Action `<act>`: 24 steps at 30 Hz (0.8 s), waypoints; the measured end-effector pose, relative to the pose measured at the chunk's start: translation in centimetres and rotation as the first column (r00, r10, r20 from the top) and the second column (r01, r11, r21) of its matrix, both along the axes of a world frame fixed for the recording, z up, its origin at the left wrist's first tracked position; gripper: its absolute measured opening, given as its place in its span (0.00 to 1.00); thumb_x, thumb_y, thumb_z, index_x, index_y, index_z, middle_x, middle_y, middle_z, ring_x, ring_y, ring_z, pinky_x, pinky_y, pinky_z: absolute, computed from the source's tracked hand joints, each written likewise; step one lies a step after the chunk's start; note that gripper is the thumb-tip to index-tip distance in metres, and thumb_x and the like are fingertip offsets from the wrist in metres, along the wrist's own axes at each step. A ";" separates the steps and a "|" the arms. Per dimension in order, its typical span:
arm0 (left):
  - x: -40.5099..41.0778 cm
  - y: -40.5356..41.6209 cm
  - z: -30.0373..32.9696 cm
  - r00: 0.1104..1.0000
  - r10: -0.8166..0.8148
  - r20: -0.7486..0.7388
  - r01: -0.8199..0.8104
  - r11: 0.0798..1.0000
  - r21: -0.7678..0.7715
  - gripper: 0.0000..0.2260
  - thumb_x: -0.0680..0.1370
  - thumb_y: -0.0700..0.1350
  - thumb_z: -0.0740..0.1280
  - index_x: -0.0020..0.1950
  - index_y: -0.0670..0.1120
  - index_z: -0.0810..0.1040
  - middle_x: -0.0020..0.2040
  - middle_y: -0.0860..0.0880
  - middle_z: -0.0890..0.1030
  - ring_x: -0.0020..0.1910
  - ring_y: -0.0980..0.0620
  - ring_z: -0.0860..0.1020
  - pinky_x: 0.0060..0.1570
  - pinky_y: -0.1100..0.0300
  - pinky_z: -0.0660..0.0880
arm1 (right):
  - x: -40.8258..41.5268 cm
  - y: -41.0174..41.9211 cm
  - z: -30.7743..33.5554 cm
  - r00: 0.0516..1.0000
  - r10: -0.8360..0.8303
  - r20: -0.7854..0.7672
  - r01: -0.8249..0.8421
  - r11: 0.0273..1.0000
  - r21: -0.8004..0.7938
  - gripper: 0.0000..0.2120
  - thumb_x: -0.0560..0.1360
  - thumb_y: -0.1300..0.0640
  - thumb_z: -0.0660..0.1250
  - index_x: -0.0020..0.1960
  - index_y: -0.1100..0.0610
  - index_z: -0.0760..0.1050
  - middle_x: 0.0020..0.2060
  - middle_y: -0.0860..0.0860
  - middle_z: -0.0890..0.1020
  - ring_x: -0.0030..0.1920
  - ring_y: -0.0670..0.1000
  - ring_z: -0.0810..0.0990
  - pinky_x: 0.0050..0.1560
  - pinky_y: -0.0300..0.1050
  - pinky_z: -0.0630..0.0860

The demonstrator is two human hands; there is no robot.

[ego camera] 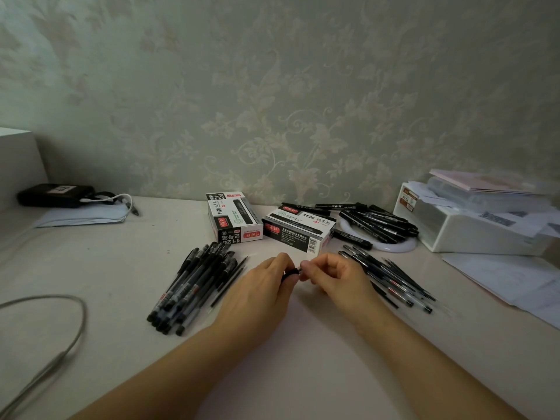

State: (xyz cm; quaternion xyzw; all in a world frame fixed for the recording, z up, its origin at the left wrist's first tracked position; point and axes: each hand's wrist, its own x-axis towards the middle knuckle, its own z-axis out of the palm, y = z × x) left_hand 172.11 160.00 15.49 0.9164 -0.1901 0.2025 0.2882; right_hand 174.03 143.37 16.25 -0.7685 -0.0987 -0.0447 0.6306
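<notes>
Hands meet near the middle of the pale surface (288, 374), with a short black pen piece (291, 271) held between them just above it. The left hand (266, 286) curls its fingers (280, 262) round the piece's left end, and most of the piece is hidden in that grasp. The right hand (336, 277) brings its fingers (304, 268) together in a narrow pinch on the exposed right end; whether anything smaller sits in that pinch is too blurred to tell. At nine o'clock from the hands lies a bundle of capped gel pens (194, 286), all slanting the same way. At three o'clock lies a looser heap of thin pens and refills (391, 277), near the right wrist. At twelve o'clock two marker boxes (235, 215) (298, 230) stand side by side, the right-hand one just beyond the fingertips. At one o'clock black markers (378, 222) are piled on a white ring (400, 245), and at two o'clock a white container (472, 228) stands against the wall with loose papers (515, 280) in front of it. At ten o'clock, well apart, a black pouch (54, 194) rests by the wall, and a grey cable (60, 344) loops at eight o'clock.
</notes>
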 end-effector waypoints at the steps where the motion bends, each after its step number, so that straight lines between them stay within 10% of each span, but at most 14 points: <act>1: 0.0 0.0 0.0 1.000 0.002 -0.002 -0.002 1.000 -0.006 0.06 0.81 0.53 0.57 0.50 0.52 0.69 0.45 0.56 0.75 0.42 0.53 0.74 0.40 0.51 0.73 | -0.1 0.0 0.0 1.000 0.006 -0.002 -0.006 1.000 -0.005 0.08 0.75 0.55 0.71 0.45 0.60 0.81 0.38 0.49 0.86 0.36 0.36 0.80 0.39 0.26 0.72; 16: 0.0 0.0 0.2 0.999 0.031 -0.032 -0.031 0.999 0.010 0.08 0.82 0.54 0.54 0.51 0.53 0.70 0.45 0.56 0.75 0.43 0.53 0.74 0.41 0.51 0.73 | 0.4 -1.1 0.6 0.994 -0.080 -0.069 0.091 0.981 0.172 0.04 0.75 0.59 0.72 0.50 0.56 0.80 0.40 0.50 0.87 0.38 0.40 0.82 0.38 0.32 0.76; 24: 0.3 0.2 0.1 0.993 0.106 -0.044 -0.105 0.994 0.018 0.07 0.82 0.53 0.55 0.50 0.53 0.70 0.45 0.57 0.75 0.44 0.52 0.74 0.41 0.51 0.74 | 0.3 -2.6 0.7 0.979 -0.065 0.194 0.162 0.828 -0.537 0.07 0.70 0.50 0.76 0.39 0.49 0.80 0.33 0.46 0.83 0.31 0.40 0.76 0.34 0.31 0.71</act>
